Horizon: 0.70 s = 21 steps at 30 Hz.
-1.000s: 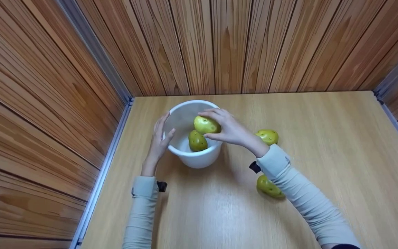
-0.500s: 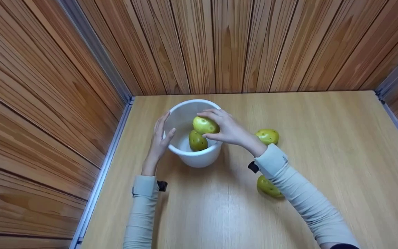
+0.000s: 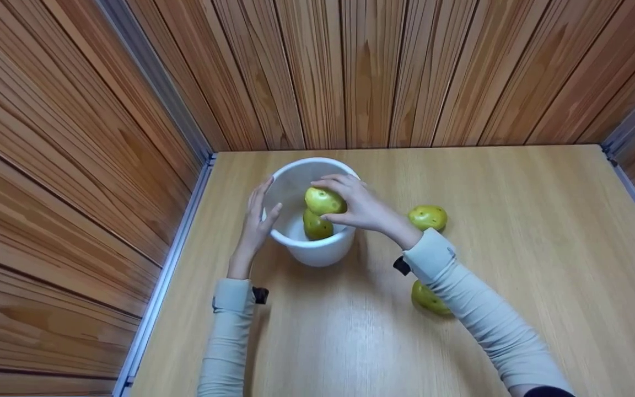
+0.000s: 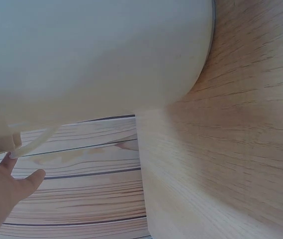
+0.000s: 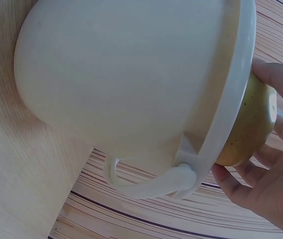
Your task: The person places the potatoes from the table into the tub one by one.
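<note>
A white bucket [image 3: 320,255] with a handle [image 5: 151,185] stands upright on the table. My right hand [image 3: 362,207] grips a yellow-green potato [image 3: 324,200] between thumb and fingers at the bucket's mouth. The right wrist view shows this potato [image 5: 248,124] partly behind the rim. Lower inside the bucket lies another potato [image 3: 317,225], partly covered by the held one. Against the bucket's left rim rests my left hand [image 3: 254,223], its fingers extended and its thumb held apart. In the left wrist view that hand [image 4: 4,189] touches the bucket near its rim and handle.
On the wooden table [image 3: 543,248], one potato [image 3: 428,218] lies right of the bucket. A second potato [image 3: 429,298] lies nearer, partly hidden under the right sleeve [image 3: 488,309]. Wood-panelled walls [image 3: 367,77] border the back and sides.
My right hand has shifted slightly left with the potato, which now covers more of the one in the bucket. The left hand keeps its place on the rim.
</note>
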Each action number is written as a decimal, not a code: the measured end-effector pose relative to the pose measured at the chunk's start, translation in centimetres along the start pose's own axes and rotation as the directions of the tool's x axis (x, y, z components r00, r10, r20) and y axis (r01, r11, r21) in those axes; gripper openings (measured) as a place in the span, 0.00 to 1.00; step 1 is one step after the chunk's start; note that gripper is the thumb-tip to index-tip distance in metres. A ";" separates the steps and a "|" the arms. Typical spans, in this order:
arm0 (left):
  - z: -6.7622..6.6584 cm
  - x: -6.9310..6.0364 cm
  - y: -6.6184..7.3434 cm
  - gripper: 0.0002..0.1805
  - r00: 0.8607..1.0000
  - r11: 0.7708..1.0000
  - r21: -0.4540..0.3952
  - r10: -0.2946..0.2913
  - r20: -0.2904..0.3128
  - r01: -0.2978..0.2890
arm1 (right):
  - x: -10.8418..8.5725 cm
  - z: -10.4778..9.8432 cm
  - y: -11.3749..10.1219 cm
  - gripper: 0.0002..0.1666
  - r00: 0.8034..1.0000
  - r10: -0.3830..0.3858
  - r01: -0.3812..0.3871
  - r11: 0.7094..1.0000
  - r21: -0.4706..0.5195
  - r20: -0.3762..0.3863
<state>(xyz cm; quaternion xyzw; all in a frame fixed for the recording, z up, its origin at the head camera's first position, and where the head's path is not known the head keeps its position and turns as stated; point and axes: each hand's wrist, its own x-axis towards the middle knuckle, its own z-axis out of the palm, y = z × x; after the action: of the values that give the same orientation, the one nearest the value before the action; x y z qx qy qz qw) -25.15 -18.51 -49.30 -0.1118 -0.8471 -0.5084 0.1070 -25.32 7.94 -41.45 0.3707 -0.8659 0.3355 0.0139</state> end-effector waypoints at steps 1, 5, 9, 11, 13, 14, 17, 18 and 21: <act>0.0 0.0 0.0 0.36 1.000 1.000 0.000 0.000 -0.003 0.000 | 0.0 0.0 0.0 0.37 1.000 -0.001 0.001 1.000 -0.001 0.003; 0.0 0.0 0.1 0.37 1.000 1.000 0.000 0.009 -0.010 -0.009 | 0.0 0.1 -0.2 0.37 1.000 0.002 -0.002 1.000 -0.003 0.007; 0.0 0.0 0.1 0.36 1.000 1.000 0.012 0.013 -0.010 -0.013 | 0.0 0.3 0.0 0.37 1.000 0.003 -0.003 1.000 -0.006 0.004; 0.0 0.0 0.2 0.36 1.000 1.000 0.017 0.011 -0.010 -0.010 | 0.0 0.5 0.1 0.37 1.000 0.003 -0.003 1.000 0.001 -0.001; 0.1 0.0 0.2 0.36 1.000 1.000 0.014 0.004 -0.009 -0.004 | 0.0 0.5 0.2 0.36 1.000 0.004 -0.004 1.000 0.006 -0.011; 0.1 0.0 0.2 0.36 1.000 1.000 0.012 0.007 -0.008 -0.007 | 0.0 0.5 0.1 0.35 1.000 0.001 -0.001 1.000 0.007 -0.021; 0.1 -0.1 0.2 0.36 1.000 1.000 0.010 0.006 -0.007 -0.006 | 0.0 0.3 0.0 0.33 0.999 -0.017 0.017 1.000 0.005 -0.051; 0.1 -0.1 0.2 0.36 1.000 1.000 0.008 0.005 -0.008 -0.005 | 0.0 0.3 -0.1 0.33 0.998 -0.024 0.023 1.000 -0.002 -0.058; 0.1 -0.1 0.2 0.36 1.000 1.000 0.005 0.001 -0.012 -0.001 | -0.1 0.2 -0.1 0.32 0.998 -0.031 0.031 0.999 -0.010 -0.056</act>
<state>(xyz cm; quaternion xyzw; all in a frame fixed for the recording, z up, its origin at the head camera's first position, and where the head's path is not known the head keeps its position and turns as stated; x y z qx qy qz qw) -25.02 -18.31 -49.21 -0.1088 -0.8476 -0.5070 0.1127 -25.14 7.79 -41.59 0.3745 -0.8609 0.3414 0.0453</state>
